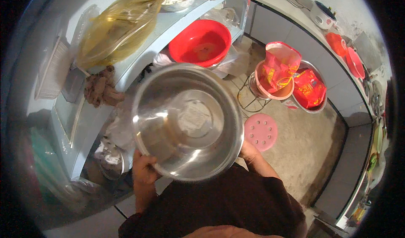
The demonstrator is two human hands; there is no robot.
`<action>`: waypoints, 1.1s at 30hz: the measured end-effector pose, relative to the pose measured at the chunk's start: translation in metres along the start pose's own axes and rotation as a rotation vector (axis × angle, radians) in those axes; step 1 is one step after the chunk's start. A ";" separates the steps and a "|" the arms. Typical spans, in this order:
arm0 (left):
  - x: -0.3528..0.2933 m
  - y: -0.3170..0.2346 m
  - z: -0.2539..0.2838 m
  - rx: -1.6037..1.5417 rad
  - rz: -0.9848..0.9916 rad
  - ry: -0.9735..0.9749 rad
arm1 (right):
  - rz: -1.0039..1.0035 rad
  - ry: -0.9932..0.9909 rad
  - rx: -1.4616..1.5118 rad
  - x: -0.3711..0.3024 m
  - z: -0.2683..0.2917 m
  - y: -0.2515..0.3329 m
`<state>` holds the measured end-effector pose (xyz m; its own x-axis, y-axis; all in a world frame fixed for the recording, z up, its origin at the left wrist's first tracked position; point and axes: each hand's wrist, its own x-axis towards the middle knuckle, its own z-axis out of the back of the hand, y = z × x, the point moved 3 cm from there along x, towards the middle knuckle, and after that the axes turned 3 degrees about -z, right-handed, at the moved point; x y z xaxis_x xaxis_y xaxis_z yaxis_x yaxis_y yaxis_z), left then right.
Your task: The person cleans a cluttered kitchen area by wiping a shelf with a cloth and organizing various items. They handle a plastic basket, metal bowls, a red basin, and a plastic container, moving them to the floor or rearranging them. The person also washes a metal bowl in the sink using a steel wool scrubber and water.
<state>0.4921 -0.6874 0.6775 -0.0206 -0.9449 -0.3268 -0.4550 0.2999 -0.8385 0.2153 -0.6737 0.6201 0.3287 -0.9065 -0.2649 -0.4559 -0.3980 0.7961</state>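
Observation:
A large, shiny metal basin is held up in front of my body, its open side facing me and nothing visible inside. My left hand is closed on the rim at the lower left, thumb along the edge. At the lower right side my right hand grips the basin too, with most of its fingers hidden behind the wall. Just beyond the basin's far rim, a red plastic basin rests on a lower shelf.
A pale blue shelf on the left bears a yellow plastic bag and a white bowl; a brown cloth hangs there. On the floor stand a pink stool and a pink bucket with red bags. A tiled counter curves along the right.

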 end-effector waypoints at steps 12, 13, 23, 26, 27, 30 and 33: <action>0.084 0.141 -0.122 0.439 0.252 0.328 | 0.061 -0.601 0.390 -0.066 0.162 -0.035; 0.092 0.150 -0.133 0.310 0.271 0.390 | 0.076 -0.574 0.424 -0.074 0.185 -0.053; 0.316 0.206 -0.086 -0.041 0.222 -0.091 | 0.213 -0.854 0.427 -0.087 0.218 -0.064; 0.376 0.206 -0.091 -0.192 0.348 -0.330 | 0.253 -0.926 0.415 -0.089 0.227 -0.077; 0.393 0.206 -0.095 -0.222 0.338 -0.418 | 0.274 -0.958 0.408 -0.089 0.225 -0.074; 0.435 0.205 -0.095 -0.210 0.327 -0.425 | 0.292 -0.966 0.425 -0.089 0.231 -0.078; 0.457 0.206 -0.108 -0.214 0.299 -0.265 | 0.292 -1.017 0.463 -0.083 0.232 -0.076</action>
<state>0.2928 -1.0719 0.4022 0.0372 -0.7463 -0.6646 -0.6383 0.4940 -0.5904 0.0307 -0.6003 0.4550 -0.5615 -0.5837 -0.5865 -0.7334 0.0228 0.6795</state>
